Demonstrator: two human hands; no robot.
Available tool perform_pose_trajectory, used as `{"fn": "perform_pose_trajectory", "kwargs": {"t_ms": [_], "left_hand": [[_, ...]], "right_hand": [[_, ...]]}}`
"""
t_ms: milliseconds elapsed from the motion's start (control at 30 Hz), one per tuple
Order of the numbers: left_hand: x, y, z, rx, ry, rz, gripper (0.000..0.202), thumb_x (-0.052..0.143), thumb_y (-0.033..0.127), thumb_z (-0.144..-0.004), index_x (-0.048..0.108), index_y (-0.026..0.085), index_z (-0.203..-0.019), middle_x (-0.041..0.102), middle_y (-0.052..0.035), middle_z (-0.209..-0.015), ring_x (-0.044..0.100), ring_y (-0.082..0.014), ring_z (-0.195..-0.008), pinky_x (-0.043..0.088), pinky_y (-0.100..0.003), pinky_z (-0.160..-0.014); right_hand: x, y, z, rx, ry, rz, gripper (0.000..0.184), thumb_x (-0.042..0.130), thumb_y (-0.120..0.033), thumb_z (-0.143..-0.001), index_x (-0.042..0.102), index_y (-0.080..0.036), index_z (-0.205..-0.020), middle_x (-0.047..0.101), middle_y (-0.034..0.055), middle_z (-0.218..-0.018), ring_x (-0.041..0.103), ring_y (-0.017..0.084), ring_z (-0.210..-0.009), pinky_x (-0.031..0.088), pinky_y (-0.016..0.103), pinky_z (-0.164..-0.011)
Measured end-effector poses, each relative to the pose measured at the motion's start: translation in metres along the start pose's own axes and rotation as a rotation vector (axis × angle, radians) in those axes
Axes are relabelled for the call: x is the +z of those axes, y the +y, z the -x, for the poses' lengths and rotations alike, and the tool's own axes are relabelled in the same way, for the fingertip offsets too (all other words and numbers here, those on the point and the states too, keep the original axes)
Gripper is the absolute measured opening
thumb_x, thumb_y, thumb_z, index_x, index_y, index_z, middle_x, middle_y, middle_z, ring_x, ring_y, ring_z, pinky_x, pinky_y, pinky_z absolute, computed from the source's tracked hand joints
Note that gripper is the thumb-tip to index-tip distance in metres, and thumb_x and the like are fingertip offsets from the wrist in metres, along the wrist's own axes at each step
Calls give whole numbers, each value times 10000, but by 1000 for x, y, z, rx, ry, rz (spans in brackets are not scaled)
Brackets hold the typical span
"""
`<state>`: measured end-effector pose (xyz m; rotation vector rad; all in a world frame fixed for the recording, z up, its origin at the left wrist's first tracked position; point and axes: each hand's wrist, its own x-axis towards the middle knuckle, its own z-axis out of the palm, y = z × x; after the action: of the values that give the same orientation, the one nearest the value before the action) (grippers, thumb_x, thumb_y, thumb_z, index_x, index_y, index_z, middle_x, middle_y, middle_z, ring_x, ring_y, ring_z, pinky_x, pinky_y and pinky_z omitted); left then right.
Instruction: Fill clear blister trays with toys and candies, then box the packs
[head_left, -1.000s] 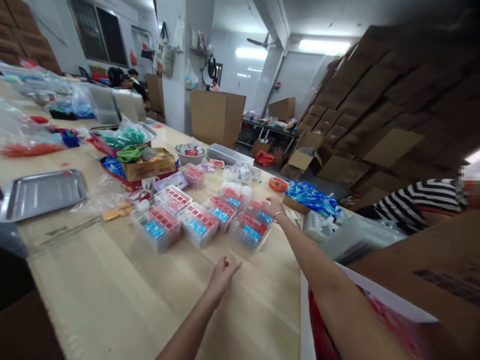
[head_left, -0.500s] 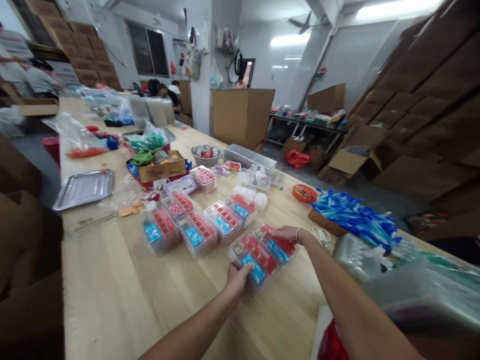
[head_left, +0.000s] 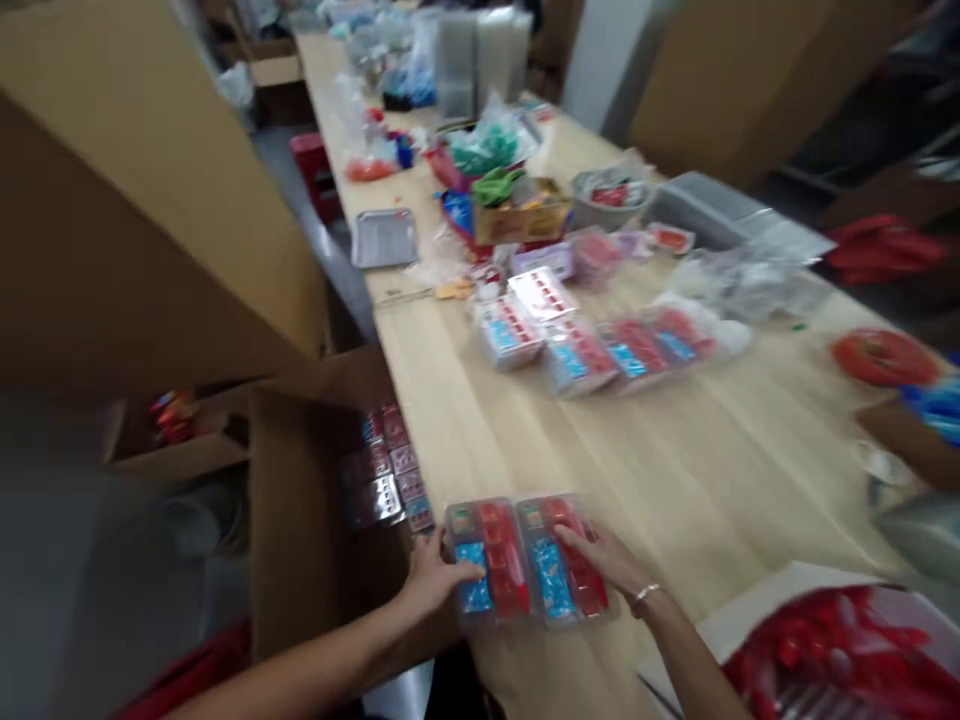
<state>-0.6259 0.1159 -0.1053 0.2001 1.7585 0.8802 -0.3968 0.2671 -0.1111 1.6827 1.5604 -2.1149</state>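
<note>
Packs [head_left: 495, 555]: pointing lengthwise away at table's [head_left: 750, 450] left edge
Left hand [head_left: 435, 580]: fingers clasping left side
Right hand [head_left: 606, 560]: fingers clasping right side

On the bench [head_left: 750, 440], a metal tray [head_left: 384, 242] lies at eleven o'clock, a filled bowl [head_left: 601, 216] at one, a round orange-red dish [head_left: 879, 374] at three.

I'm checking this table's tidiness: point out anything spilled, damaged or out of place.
Orange pieces lie on the tabletop, apparently outside any container, so they look stray. A green scrap farther right looks stray too. No clear damage shows, though blur hides detail.
</note>
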Motion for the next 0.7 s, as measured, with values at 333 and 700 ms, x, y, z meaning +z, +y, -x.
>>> {"fn": "perform_pose_trajectory", "kwargs": {"t_ms": [333,700], "left_hand": [[-66,-38,13,-3,-400,649,705,748,163,-493,499,234,-1149,635,-67,-1070,594,-247,-995,465,-381,-867],[-226,-113,-21,-337,-275,769,493,686,220,-575,612,115,-1051,718,-86,-805,677,-253,-781,496,-409,-831]], "right_hand": [[101,1,38,159,69,-353,650,788,-572,-529,629,-203,-1039,694,132,-1042,668,303,-934,525,457,-865],[253,2,-28,138,-172,-505,633,833,-474,-466,632,-169,-983,724,84,-852,687,275,-779,543,422,-760]]}}
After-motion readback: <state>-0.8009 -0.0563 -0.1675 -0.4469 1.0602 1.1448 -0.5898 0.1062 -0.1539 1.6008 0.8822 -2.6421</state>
